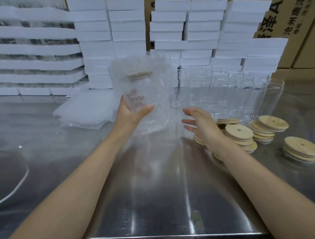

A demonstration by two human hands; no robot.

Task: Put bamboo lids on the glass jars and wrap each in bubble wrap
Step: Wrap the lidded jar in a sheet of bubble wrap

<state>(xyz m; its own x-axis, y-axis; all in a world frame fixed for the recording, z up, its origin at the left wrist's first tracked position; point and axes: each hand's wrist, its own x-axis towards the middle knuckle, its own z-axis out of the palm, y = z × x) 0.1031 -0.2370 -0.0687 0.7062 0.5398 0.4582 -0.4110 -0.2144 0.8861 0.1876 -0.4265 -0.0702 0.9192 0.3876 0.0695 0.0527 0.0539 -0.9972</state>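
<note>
Your forearms reach over the steel table (156,200). Left hand (133,114) grips the bubble-wrapped jar (145,87) at frame centre, thumb in front, fingers curled behind; its bamboo lid (139,76) shows through the wrap. Right hand (201,125) is spread open and holds nothing, just right of the wrap. Lid stacks (239,134) sit centre right, with bare glass jars (223,92) behind them.

Even, cool overhead light; glare streaks the steel bench (173,199). Wide-angle edges bow, and the raised bubble wrap (143,87) is motion-blurred.
</note>
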